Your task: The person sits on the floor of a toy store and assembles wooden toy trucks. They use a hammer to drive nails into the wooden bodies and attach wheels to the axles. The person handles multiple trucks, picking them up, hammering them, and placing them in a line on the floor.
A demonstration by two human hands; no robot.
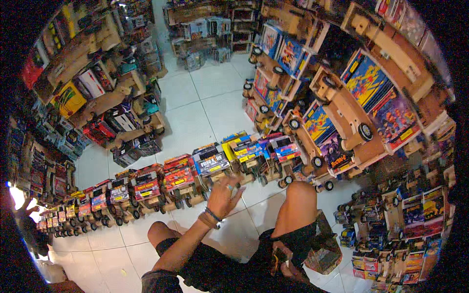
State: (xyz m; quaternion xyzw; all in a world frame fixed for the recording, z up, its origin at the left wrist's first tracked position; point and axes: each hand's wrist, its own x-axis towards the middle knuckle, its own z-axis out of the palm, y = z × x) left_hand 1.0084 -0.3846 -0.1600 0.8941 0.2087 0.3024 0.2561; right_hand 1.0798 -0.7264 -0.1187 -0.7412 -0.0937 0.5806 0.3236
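My left hand (223,199), with bands on the wrist, reaches out over the tiles with its fingers apart and nothing visible in it. Just beyond it is a white and blue toy truck (212,160), part of a long row of wooden toy trucks with black wheels. A red toy truck (179,174) stands left of that one, a yellow and blue toy truck (245,150) right of it. Low by my lap, my right hand (291,270) is closed round a small dark and orange object (280,255), too dim to name.
Wooden toy trucks lie tipped in stacks (349,110) at the right, with more stacks (110,105) at the far left. A brown container (324,251) sits beside my right knee. Smaller toy trucks (400,259) fill the lower right. Another person's dark hand (28,209) shows at the left edge.
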